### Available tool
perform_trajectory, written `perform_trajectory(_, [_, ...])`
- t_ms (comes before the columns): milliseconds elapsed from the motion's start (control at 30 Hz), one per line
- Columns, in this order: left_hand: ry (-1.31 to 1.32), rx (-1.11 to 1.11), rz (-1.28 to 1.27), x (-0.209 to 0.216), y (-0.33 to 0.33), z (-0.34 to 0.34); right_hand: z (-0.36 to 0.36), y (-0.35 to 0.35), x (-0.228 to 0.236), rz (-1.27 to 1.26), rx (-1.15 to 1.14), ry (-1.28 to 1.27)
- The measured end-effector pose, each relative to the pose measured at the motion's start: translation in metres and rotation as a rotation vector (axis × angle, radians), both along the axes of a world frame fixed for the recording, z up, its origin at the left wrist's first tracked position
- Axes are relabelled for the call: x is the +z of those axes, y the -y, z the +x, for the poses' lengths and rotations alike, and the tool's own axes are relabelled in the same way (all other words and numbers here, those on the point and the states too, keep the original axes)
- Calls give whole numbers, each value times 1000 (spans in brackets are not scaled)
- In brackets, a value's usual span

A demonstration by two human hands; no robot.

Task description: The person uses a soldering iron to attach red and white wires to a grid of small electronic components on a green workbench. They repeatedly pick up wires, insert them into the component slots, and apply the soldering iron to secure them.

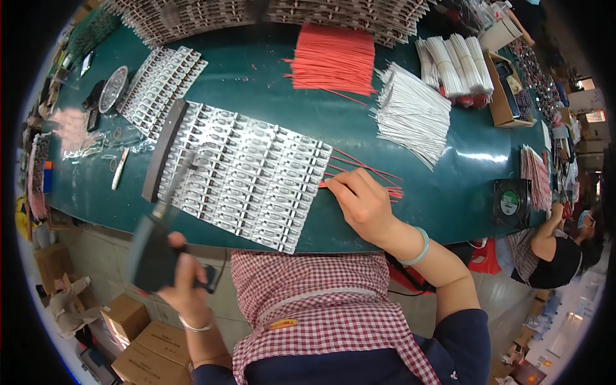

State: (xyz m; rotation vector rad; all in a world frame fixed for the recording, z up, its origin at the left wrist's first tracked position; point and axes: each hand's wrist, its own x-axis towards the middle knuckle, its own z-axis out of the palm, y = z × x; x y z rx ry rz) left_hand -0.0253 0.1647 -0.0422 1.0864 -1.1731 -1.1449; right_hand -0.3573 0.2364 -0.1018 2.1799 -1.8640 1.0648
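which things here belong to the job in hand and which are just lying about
Seem in use:
dark pistol-shaped tool, in the left hand
silvery panel of small parts
red wires, at the right hand
red pile, probably stock

Apparently lying about:
clear bowl
cardboard boxes
black square thing with green disc

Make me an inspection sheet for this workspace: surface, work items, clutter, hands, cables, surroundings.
Surface: green table, glossy, small red scraps near the far side.
Work items: rows of metallic parts along a dark bar; red pile and white pile beyond.
Clutter: dish, white bundles, open carton.
Hands: left hand grips a blurred tool, its shaft over the parts; right hand pinches red wire at their right edge.
Cables: dark cord below the table edge, ends unclear.
Surroundings: co-worker at right; boxes on the floor at left.
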Motion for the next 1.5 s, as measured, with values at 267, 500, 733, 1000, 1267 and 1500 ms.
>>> perform_trajectory(267, [278,-278,153,-47,-84,-29,2,-1,-1,-12,22,9])
perform_trajectory(500, [466,-386,39,-62,-84,-34,1,-1,-1,-9,21,17])
perform_trajectory(733, [510,-363,61,-55,-83,-49,-2,-2,-4,-21,32,-34])
perform_trajectory(1000, [537,-365,60,-55,-84,-49,1,-3,-1,6,9,-3])
perform_trajectory(1267, [585,-399,-40,-46,-80,-55,2,-3,1,0,-2,-26])
perform_trajectory(1500, [443,-323,105,-64,-95,-33,1,-1,-4,-33,10,-65])
